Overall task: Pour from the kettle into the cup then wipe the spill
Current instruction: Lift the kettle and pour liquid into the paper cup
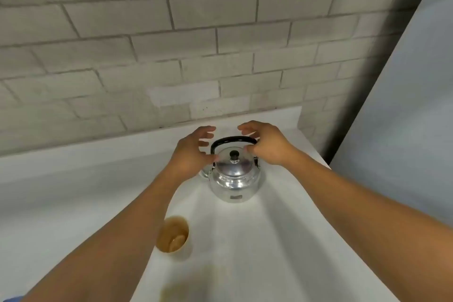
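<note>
A shiny metal kettle (234,182) with a black handle and black lid knob stands upright on the white counter (257,240), near the wall. My left hand (192,152) hovers at its left side, fingers spread, holding nothing. My right hand (266,143) is over the handle's right end, fingers apart; whether it touches the handle I cannot tell. A tan cup (172,235) with brownish liquid inside sits nearer to me, partly hidden by my left forearm. A faint brownish spill (196,284) stains the counter in front of the cup.
A grey brick wall (171,44) rises directly behind the kettle. A pale panel (404,105) with a dark edge closes off the right side. Something small and glassy (205,173) peeks out left of the kettle, mostly hidden by my left hand.
</note>
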A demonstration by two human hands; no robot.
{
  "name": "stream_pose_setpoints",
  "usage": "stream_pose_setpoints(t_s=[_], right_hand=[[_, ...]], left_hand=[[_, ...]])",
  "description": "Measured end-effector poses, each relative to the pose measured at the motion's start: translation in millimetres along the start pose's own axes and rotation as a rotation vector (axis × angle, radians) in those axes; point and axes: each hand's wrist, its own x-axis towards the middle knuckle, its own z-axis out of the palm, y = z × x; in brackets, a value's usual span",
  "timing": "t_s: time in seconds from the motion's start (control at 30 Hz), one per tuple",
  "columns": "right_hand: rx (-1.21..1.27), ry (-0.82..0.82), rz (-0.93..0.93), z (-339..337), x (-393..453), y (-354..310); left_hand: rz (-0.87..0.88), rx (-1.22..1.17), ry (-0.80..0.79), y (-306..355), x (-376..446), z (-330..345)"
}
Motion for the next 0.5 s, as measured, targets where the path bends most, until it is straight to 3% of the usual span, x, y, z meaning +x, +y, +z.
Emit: stream_pose_setpoints(t_s=[0.23,0.5], right_hand=[[0.040,-0.003,0.012,11.2,10.5,-7.7],[0.137,-0.024,-0.012,12.2,1.5,-6.8]], left_hand=[[-0.002,0.055,0.094,-2.3,9.3,10.1],[0.013,0.083,0.094,-3.5,4.7,9.8]])
